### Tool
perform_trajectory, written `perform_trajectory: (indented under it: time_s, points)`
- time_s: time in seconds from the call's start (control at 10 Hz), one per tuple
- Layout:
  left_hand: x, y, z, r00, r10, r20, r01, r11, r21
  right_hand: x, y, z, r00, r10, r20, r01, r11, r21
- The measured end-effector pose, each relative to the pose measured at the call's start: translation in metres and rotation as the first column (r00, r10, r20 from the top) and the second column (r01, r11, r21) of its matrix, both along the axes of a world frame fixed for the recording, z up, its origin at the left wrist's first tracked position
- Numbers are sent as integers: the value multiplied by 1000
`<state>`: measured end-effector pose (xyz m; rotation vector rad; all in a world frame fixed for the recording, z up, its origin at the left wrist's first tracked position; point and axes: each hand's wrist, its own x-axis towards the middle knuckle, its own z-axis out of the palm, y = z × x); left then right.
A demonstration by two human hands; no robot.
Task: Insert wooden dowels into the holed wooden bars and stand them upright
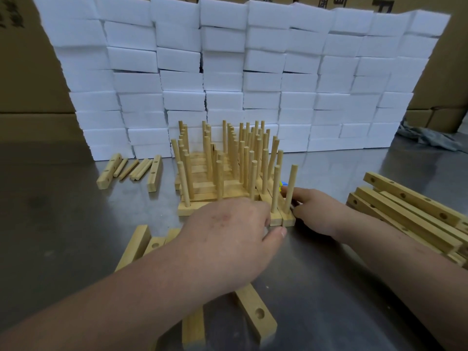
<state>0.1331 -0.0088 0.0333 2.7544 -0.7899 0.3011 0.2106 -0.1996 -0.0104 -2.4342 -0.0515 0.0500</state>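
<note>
Wood of this kind looks light, stiff and dry, so neither a dowel nor a bar should bend or slip, but a bar standing with tall pegs is likely top-heavy and easy to tip. The safest hold is probably low, at the bar itself or at a peg's foot. The finished group, bars side by side with dowels pointing up, fills the middle of the frame on the metal table. At its right edge, the right hand has its fingers curled round the foot of the outermost dowel, which stands in the last bar. The left hand lies in front of the group, back upward and fingers bent down out of sight, so whether it holds anything cannot be told. Several pegs in the group lean, and a nudge from either wrist could start others tipping. Spare bars lie flat under the left forearm at lower centre, and a pile of holed bars sits at the right edge, both close to the arms. At centre left lie loose dowels between two bars, well apart from the hands. A wall of white foam blocks rises just behind the group, with cardboard boxes beyond it and a grey cloth at right. A small blue and yellow thing peeks out behind the held peg; what it is cannot be told.
</note>
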Motion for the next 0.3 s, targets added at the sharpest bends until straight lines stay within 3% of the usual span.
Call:
perform_trajectory:
  time_s: [0.2,0.3]
  points:
    - [2,0,3,1000,4,6,-4,996,-88,1,0,-4,999,48,18,-50,995,92]
    - [-2,6,26,991,69,-114,-113,890,-442,6,-3,7,918,-358,173,287,898,333]
